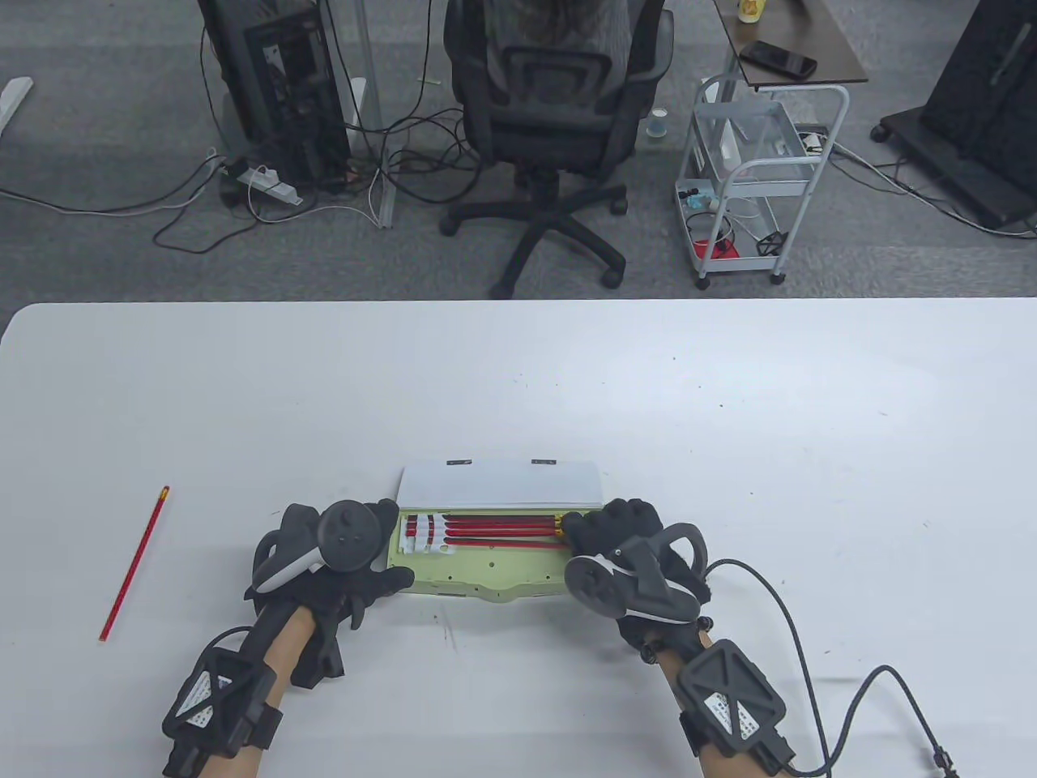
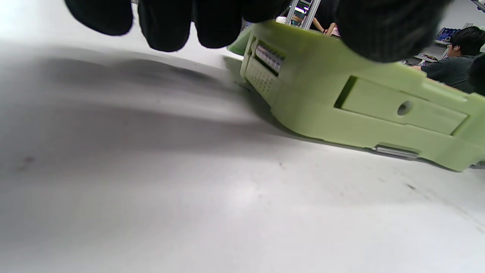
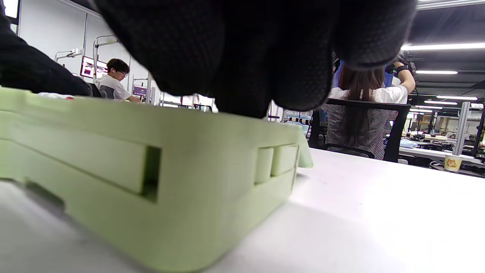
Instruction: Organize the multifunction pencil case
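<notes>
A light green pencil case lies open near the table's front edge, its white lid tilted up at the back. Several red pencils lie side by side inside, under white straps at their left ends. My left hand grips the case's left end, thumb on the front rim and fingers hanging beside the case. My right hand curls over the right end, with its fingers pressing on the top of the case. One more red pencil lies loose at the left.
The white table stretches bare behind and to the right of the case. A glove cable trails over it at the right. Beyond the far edge stand an office chair and a white cart.
</notes>
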`<state>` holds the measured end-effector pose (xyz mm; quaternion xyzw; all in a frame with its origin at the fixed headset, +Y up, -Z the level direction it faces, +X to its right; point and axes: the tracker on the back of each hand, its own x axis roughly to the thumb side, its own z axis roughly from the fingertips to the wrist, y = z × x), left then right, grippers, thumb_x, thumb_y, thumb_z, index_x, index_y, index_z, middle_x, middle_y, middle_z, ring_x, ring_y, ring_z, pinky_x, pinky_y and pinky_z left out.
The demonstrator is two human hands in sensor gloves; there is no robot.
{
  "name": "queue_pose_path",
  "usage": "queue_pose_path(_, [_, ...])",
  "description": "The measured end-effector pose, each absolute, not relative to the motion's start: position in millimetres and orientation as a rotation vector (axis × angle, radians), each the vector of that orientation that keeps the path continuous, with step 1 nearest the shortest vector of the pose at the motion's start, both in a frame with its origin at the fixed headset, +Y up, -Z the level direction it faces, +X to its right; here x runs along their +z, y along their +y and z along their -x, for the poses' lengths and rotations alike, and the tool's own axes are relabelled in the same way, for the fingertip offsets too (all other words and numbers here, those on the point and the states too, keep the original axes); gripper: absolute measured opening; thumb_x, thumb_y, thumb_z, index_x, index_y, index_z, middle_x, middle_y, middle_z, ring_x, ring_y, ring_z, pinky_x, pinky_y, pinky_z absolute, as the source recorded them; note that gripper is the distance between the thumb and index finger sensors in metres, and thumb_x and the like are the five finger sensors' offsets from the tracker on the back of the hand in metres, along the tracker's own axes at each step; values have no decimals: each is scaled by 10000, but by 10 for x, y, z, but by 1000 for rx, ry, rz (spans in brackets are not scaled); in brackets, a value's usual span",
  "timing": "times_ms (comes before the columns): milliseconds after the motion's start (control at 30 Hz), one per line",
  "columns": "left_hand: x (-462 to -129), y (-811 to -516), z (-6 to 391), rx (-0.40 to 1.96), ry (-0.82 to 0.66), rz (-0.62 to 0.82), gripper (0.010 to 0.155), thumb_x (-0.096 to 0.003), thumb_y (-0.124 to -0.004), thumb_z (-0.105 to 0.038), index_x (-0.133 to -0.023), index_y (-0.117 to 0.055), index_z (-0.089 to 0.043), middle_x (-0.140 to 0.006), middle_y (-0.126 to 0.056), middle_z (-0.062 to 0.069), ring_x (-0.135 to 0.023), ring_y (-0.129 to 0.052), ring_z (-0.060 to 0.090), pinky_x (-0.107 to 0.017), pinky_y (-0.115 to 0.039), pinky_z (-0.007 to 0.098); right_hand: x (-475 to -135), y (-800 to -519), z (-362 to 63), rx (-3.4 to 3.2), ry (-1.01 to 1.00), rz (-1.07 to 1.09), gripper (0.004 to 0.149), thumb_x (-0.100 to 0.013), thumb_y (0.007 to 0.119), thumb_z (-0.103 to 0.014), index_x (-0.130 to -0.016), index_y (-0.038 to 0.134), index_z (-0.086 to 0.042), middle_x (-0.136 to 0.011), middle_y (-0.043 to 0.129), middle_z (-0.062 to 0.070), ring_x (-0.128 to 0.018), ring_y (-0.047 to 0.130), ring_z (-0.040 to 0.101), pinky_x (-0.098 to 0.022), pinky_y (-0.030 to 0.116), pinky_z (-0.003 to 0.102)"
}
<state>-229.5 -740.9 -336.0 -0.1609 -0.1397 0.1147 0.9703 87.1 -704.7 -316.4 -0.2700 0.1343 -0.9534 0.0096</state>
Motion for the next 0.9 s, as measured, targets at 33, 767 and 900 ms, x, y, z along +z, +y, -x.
queue_pose_path(33, [-3360,-7409,2295,232,-282,325,908,-395,-733,-587,-1123,-375,-180,-1202,-539,168,-1061,-637,495,-691,-576,719,-3166,-7048,-877,-2981,414,831,465,-496,805,-317,-915,808,-115,-802,930,103,-745,926,368,-618,765,590])
queue_pose_path(767, [-3357,-7404,2294,225,-279,329,907,-397,-733,-584,-1124,-373,-177,-1203,-531,174,-1062,-632,497,-692,-573,719,-3320,-7101,-1023,-3051,214,430,704,-522,772,-376,-1099,544,-41,-1097,501,342,-979,554,624,-686,503,742])
queue_pose_path(900, [-3357,-7404,2294,225,-279,329,906,-398,-732,-584,-1124,-373,-178,-1204,-531,173,-1063,-630,497,-693,-572,719,-3337,-7136,-994,-3058,192,407,693,-525,768,-365,-1096,549,-39,-1088,520,343,-975,571,619,-685,511,740])
